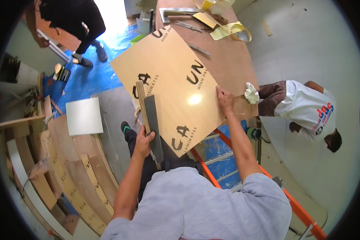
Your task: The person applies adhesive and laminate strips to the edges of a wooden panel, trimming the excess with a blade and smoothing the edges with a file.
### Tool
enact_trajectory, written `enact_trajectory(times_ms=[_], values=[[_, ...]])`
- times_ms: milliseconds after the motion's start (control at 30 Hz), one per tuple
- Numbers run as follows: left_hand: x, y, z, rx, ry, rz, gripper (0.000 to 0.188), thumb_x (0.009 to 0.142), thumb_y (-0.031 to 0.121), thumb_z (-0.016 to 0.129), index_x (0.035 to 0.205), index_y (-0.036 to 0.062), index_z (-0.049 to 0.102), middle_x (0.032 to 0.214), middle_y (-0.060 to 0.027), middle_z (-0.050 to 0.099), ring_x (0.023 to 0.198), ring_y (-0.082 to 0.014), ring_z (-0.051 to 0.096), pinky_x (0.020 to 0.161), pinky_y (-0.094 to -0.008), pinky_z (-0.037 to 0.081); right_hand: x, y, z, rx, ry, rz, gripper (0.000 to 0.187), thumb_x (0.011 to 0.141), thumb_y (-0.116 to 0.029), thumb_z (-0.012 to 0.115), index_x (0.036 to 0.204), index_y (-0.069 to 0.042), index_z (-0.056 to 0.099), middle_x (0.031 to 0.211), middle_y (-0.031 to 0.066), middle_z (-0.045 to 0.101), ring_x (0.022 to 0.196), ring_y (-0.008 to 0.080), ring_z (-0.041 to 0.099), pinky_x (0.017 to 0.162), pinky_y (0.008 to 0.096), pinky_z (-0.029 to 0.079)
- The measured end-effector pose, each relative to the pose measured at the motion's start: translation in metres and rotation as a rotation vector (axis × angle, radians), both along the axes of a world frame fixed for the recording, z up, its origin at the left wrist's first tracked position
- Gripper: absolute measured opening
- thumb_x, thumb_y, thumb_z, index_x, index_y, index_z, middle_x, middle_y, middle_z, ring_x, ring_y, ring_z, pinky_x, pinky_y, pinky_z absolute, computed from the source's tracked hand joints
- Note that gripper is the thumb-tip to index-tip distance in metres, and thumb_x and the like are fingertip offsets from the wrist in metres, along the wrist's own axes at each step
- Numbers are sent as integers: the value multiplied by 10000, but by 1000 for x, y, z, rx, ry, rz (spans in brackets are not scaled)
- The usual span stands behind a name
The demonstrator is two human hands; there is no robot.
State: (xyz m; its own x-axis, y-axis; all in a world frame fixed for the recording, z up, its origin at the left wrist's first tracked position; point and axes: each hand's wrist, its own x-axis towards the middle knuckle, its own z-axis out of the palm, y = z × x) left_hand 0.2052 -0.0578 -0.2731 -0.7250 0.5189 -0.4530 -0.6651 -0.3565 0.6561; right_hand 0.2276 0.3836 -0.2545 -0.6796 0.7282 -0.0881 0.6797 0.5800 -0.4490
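Observation:
A large tan laminate-faced panel [168,68] with dark printing is held tilted in front of me, its far part over the brown table. My right hand [225,99] is closed on its right edge. My left hand [143,143] is wrapped round a dark grey strip [153,124] and a thin wooden strip [141,93], which lie side by side along the panel's lower left. The thumb presses across the grey strip; the fingers underneath are partly hidden. Beside my right hand, at the table's near edge, is a crumpled white thing [251,93].
The brown table [232,66] bears a metal angle piece [176,13], a cutter knife [188,26] and a yellow tape loop [240,32]. An orange ladder [206,170] stands close below. One person [308,106] bends at right; another [72,24] stands far left. A white panel [84,116] lies left.

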Motion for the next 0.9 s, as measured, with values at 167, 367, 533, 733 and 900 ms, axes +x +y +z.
enact_trajectory(times_ms=[167,367,533,733,900], values=[[7,6,4,-6,-26,106,686,938,193,799,1514,43,458,1348,-69,638,1238,-208,617,1067,-362,499,2,3,-20,259,134,186,431,1029,-401,625,885,-15,754,942,191,698,830,392,667,750,506,519],[33,26,13,80,-46,221,701,949,161,789,1543,62,429,1420,-60,587,1281,-220,595,1105,-393,497,4,21,-43,166,254,340,275,1027,-285,620,1093,-51,749,1001,178,692,926,374,671,832,488,531],[97,34,17,76,-107,237,653,955,88,755,1532,74,448,1432,-55,595,1317,-220,566,1141,-385,439,8,21,-27,11,232,299,233,1011,-254,645,1074,-58,754,998,170,694,922,369,674,825,466,538],[99,40,12,15,-120,303,596,962,97,750,1490,46,481,1413,-77,611,1296,-225,572,1133,-380,432,12,15,-38,25,240,304,232,1022,-245,639,1085,-52,752,1002,174,689,929,372,671,833,466,537],[11,45,-1,-37,36,174,568,969,149,761,1458,18,503,1326,-85,649,1219,-215,616,1075,-365,483,9,27,-51,124,287,209,266,1043,-254,609,1094,-33,748,999,196,677,936,390,663,833,479,531]])
